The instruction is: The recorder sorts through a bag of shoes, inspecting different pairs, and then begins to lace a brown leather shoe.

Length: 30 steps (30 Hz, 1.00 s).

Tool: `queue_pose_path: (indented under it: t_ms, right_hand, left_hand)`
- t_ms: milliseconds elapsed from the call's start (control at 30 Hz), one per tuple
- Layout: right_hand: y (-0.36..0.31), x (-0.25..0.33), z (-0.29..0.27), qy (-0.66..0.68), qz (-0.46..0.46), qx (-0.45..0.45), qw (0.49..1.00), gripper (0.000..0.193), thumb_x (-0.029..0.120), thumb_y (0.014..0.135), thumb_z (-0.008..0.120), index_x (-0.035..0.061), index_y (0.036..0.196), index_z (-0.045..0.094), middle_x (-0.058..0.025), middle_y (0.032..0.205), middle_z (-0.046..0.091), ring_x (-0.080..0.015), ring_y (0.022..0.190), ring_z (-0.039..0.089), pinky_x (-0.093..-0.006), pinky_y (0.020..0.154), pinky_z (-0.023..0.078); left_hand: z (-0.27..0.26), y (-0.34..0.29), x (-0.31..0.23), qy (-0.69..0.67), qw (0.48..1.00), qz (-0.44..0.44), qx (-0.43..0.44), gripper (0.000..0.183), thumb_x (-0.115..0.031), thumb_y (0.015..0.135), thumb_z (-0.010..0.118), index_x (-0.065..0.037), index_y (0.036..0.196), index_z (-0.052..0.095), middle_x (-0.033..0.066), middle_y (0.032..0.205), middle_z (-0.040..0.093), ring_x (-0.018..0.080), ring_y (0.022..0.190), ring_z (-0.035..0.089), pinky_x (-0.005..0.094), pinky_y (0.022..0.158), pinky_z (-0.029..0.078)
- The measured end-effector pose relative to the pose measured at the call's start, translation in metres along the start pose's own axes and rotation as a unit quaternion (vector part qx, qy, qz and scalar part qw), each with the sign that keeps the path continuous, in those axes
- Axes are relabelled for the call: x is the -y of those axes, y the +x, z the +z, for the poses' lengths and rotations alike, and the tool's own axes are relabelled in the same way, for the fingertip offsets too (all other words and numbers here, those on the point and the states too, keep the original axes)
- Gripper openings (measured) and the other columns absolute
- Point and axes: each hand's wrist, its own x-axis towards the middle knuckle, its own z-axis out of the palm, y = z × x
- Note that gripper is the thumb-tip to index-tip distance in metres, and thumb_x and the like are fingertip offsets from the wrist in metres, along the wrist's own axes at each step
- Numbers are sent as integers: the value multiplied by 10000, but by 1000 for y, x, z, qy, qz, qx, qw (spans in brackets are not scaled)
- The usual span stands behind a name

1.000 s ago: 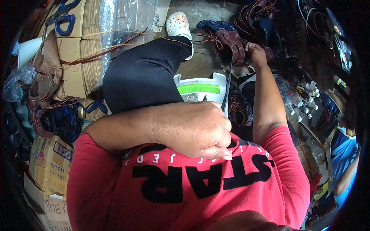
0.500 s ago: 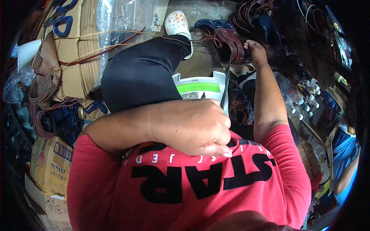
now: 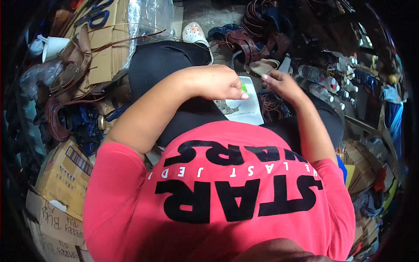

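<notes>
My left hand [image 3: 220,83] is closed, thumb against the curled fingers, above my dark trousers at the middle. What it grips, if anything, does not show. Across from it, my right hand [image 3: 283,86] pinches with thumb and forefinger; anything between the fingertips is too small to make out. Below and between both hands lies a white plastic piece [image 3: 249,112] with a green strip, partly covered by my left hand. Beyond my right hand are a pale shoe [image 3: 264,66] and brown leather shoe uppers [image 3: 243,43] with laces.
A white clog [image 3: 193,33] is on my foot. Cardboard sheets [image 3: 104,56], blue-handled scissors [image 3: 99,18] and a brown leather upper [image 3: 74,65] with long laces are at left. Clear plastic bottles [image 3: 321,78] lie at right. A yellow carton [image 3: 63,179] stands lower left.
My right hand has come back from the brown leather uppers toward my body. My left hand has moved up and away from my chest, still closed. The whole view has shifted.
</notes>
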Motion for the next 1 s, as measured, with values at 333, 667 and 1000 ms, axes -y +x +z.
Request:
queue_pose_path:
  t_ms: [333,667,1000]
  right_hand:
    - [-9,-4,67,118,31,201,972,256,229,826,564,15,939,645,-67,789,640,-160,648,605,-297,590,497]
    - [-2,-3,38,-222,56,283,931,246,217,814,530,104,958,694,-78,822,681,-162,682,641,-339,655,490]
    - [-4,-3,37,-182,73,379,904,258,165,760,559,67,980,653,-70,895,655,-176,793,629,-348,645,511]
  left_hand:
    - [67,28,-17,-38,990,128,48,361,-338,880,538,-9,734,527,148,617,514,251,574,490,371,587,401]
    - [50,61,56,141,974,-139,110,383,-414,857,548,-44,856,650,134,786,650,296,759,625,393,688,465]
    - [43,75,65,113,968,-190,117,404,-448,828,571,-56,862,660,115,789,656,256,773,629,374,692,467]
